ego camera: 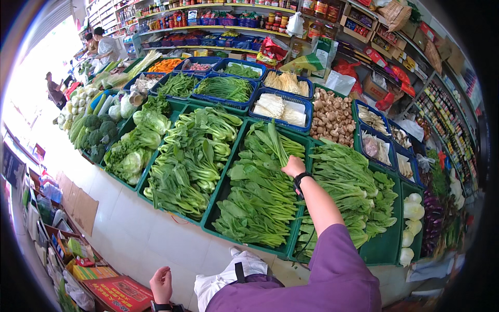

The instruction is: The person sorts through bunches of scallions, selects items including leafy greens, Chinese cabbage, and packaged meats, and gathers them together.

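My right hand [293,167], with a black band at the wrist, reaches out over a green crate [218,212]. It grips the stem end of a bunch of leafy greens [276,142], whose leaves point away from me. Beneath and around it, more leafy greens [253,195] lie in layered rows, stems to the right. My left hand [161,284] is low at my side over the aisle, its fingers loosely curled and nothing seen in it. Just right of my right hand lies a crate of long-leaf lettuce [339,175].
Bok choy [191,160], lettuce heads [134,152] and broccoli [99,130] fill crates leftward. Behind are blue baskets of enoki mushrooms [278,109] and a crate of shiitake mushrooms [333,115]. White cabbages [412,218] stand right. A red carton [119,294] lies lower left. People [105,46] stand far left.
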`<state>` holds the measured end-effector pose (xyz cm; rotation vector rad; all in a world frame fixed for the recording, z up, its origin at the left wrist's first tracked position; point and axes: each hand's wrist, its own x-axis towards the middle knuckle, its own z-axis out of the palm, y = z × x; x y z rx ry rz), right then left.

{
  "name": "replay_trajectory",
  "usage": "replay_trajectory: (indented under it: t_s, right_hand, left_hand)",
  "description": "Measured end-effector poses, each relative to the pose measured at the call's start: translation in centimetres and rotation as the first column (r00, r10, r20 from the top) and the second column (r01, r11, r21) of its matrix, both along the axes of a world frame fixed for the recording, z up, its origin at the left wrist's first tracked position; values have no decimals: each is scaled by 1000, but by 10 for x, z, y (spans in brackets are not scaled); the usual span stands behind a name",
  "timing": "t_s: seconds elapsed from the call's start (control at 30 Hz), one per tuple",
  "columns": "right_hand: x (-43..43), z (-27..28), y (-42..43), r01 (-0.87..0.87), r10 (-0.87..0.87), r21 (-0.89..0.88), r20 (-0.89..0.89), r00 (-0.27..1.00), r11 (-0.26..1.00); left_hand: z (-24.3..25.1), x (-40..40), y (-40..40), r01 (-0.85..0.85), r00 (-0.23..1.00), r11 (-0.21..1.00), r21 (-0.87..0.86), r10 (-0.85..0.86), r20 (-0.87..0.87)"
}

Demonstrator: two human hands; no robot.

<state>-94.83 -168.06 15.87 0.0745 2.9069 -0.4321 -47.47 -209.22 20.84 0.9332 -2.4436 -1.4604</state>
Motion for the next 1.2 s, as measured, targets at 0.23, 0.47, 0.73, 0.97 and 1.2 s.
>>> replay_trajectory:
  t_s: [0.23, 0.47, 0.73, 0.97, 1.2]
  right_hand:
    - [27, 1, 3, 19, -24, -58, -99, 995, 998]
    - [58, 63, 12, 34, -53, -87, -221, 974, 996]
    - [-28, 87, 35, -102, 75, -59, -355, 932, 993]
    - [-88, 11, 42, -237, 199, -169, -218, 955, 957]
    - [-82, -43, 35, -196, 121, -150, -407, 905, 969]
  left_hand:
    - [5, -110, -33, 367, 929, 926, -94, -369, -9]
    - [6, -230, -20, 654, 736, 746, -127, -666, -118]
    - [40, -283, 40, 801, 587, 584, -133, -810, -20]
    - [43, -294, 67, 771, 619, 601, -210, -785, 24]
    - [28, -332, 129, 833, 523, 510, -214, -853, 5]
